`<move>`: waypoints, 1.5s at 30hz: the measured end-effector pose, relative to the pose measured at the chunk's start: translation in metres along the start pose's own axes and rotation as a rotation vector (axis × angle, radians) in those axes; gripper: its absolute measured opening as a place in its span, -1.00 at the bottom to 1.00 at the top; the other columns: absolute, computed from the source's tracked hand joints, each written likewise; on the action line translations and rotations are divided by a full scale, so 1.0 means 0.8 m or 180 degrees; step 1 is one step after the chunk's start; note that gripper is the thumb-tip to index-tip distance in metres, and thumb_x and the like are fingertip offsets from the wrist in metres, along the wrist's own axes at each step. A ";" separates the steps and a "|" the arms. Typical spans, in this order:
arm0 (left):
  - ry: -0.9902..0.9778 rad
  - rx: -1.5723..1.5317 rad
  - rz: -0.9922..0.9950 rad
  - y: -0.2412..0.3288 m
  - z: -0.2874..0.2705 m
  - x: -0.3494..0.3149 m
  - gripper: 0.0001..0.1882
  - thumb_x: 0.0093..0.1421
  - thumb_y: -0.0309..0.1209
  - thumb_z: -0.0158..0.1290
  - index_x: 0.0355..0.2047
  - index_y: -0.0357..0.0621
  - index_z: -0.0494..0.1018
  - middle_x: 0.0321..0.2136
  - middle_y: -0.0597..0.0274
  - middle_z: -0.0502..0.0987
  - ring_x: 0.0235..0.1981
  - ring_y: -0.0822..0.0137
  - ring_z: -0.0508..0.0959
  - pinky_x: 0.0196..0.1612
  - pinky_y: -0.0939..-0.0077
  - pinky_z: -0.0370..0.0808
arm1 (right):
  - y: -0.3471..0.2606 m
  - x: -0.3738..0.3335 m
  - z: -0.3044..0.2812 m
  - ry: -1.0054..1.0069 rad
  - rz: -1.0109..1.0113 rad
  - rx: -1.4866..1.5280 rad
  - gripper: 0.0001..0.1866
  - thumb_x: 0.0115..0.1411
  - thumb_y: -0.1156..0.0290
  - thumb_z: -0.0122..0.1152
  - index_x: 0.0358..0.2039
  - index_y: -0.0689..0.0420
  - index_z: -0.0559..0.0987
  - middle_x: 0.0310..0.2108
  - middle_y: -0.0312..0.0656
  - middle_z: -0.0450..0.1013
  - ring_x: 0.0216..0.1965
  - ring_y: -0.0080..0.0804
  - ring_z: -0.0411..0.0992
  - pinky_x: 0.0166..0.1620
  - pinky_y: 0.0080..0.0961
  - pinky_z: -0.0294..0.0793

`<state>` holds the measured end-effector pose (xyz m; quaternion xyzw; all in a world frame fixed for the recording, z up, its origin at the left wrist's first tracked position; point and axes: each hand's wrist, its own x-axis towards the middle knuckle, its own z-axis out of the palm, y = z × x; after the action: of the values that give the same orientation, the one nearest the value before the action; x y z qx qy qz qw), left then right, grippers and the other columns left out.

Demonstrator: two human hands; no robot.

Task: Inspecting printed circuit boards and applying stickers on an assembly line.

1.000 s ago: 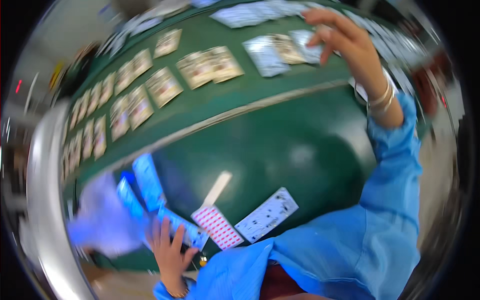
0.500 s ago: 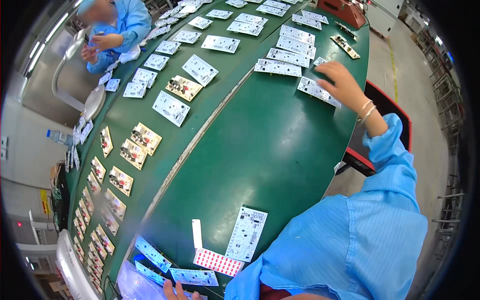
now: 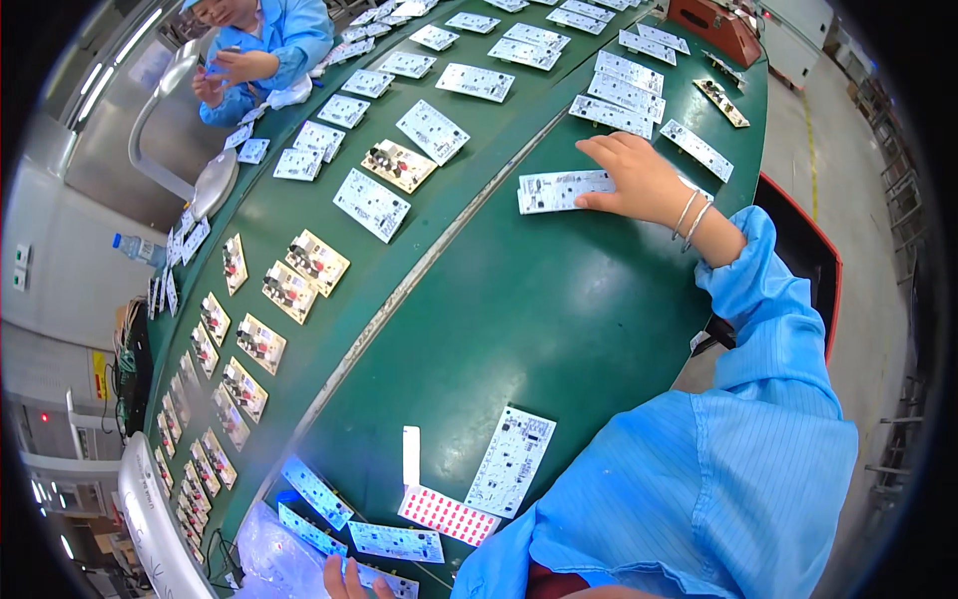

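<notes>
My right hand reaches out to the far right part of the green table. Its thumb and fingers grip the right end of a white circuit board, whose other end is covered by the hand. A corner of another white board shows by the wrist. At the lower edge my left hand is partly in view, fingers apart, beside a white circuit board. Just beyond it lie more bluish-lit boards. A sheet of red labels and a larger white board lie before my body.
Several white boards lie in a row beyond my right hand, near a red case. Across the seam, the left table strip carries white boards and tan component boards. A co-worker sits at the far left. A lamp stands there.
My right hand has taken hold of a white board from the near end of the far row and drawn it closer. My view has shifted slightly. The left hand has hardly moved.
</notes>
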<state>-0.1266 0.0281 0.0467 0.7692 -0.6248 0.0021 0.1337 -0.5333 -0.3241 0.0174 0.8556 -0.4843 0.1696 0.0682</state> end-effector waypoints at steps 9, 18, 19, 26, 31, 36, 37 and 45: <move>0.0316 -0.0193 0.0275 -0.005 -0.008 0.012 -0.65 0.06 -0.32 -0.09 -0.22 -0.36 0.33 -0.25 -0.14 0.35 -0.20 -0.05 0.34 -0.09 0.19 0.24 | -0.025 0.002 0.018 -0.0424 -0.0713 0.0422 -0.32 -0.14 0.10 0.17 -0.03 0.18 0.24 -0.14 -0.07 0.29 -0.09 -0.21 0.23 0.00 -0.40 0.12; 0.0133 -0.0085 0.0358 0.005 -0.024 -0.001 -0.63 0.11 -0.33 -0.12 -0.15 -0.37 0.28 -0.21 -0.17 0.33 -0.17 -0.07 0.32 -0.07 0.19 0.22 | -0.059 0.020 0.028 -0.0233 -0.0906 0.0353 -0.32 -0.20 0.16 0.20 -0.05 0.18 0.25 -0.27 -0.17 0.32 -0.21 -0.30 0.28 -0.15 -0.45 0.20; 0.0082 -0.0108 0.0408 0.005 -0.024 -0.002 -0.62 0.11 -0.33 -0.12 -0.14 -0.37 0.27 -0.20 -0.18 0.32 -0.17 -0.08 0.31 -0.07 0.19 0.22 | -0.061 0.019 0.032 -0.0044 -0.1032 0.0310 -0.32 -0.19 0.13 0.18 -0.06 0.18 0.26 -0.28 -0.18 0.32 -0.22 -0.34 0.28 -0.18 -0.47 0.22; -0.0043 -0.0322 0.0608 0.045 -0.031 0.000 -0.59 0.07 -0.35 -0.07 -0.12 -0.38 0.25 -0.16 -0.17 0.29 -0.11 -0.02 0.28 -0.04 0.26 0.20 | -0.094 0.025 0.020 -0.0560 -0.0817 0.1158 -0.31 -0.19 0.08 0.18 -0.10 0.27 0.28 -0.29 -0.08 0.34 -0.26 -0.22 0.32 -0.19 -0.40 0.28; 0.0568 -0.1112 0.0132 0.083 -0.016 0.019 -0.31 0.02 -0.31 0.00 0.06 -0.36 -0.07 -0.03 -0.10 0.16 -0.02 0.06 0.22 0.03 0.23 0.15 | -0.217 0.034 0.020 -0.0299 -0.1809 0.4238 -0.36 -0.11 0.06 0.13 -0.15 0.32 0.30 -0.34 0.05 0.36 -0.30 -0.12 0.36 -0.23 -0.38 0.34; 0.0812 -0.0702 0.0634 0.132 -0.011 0.052 -0.10 -0.07 -0.26 0.13 0.09 -0.27 -0.24 0.07 -0.08 -0.05 0.02 0.05 0.15 0.07 0.17 0.12 | -0.314 0.010 -0.035 -0.0106 -0.2698 0.4733 -0.37 -0.10 0.04 0.12 -0.17 0.29 0.26 -0.26 0.02 0.28 -0.24 -0.18 0.29 -0.12 -0.38 0.23; 0.0999 -0.1233 0.0603 0.137 -0.006 0.054 -0.09 -0.08 -0.27 0.14 0.09 -0.25 -0.25 0.06 -0.09 -0.05 0.02 0.06 0.16 0.06 0.17 0.14 | -0.326 0.003 -0.040 -0.0058 -0.2733 0.4889 -0.37 -0.10 0.03 0.12 -0.17 0.28 0.25 -0.27 0.01 0.27 -0.25 -0.18 0.28 -0.12 -0.37 0.22; 0.1328 -0.2358 0.0160 0.159 0.000 0.050 -0.07 -0.17 -0.47 0.21 0.10 -0.17 -0.19 -0.02 -0.06 0.10 -0.10 0.15 0.28 -0.07 0.30 0.30 | -0.321 -0.017 -0.055 -0.0551 -0.2679 0.5335 -0.35 -0.10 0.05 0.11 -0.15 0.30 0.21 -0.30 0.06 0.29 -0.26 -0.12 0.28 -0.19 -0.40 0.28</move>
<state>-0.2400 -0.0340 0.0791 0.6368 -0.5614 -0.0637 0.5246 -0.3306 -0.1665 0.0657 0.7401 0.1411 0.3601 -0.5502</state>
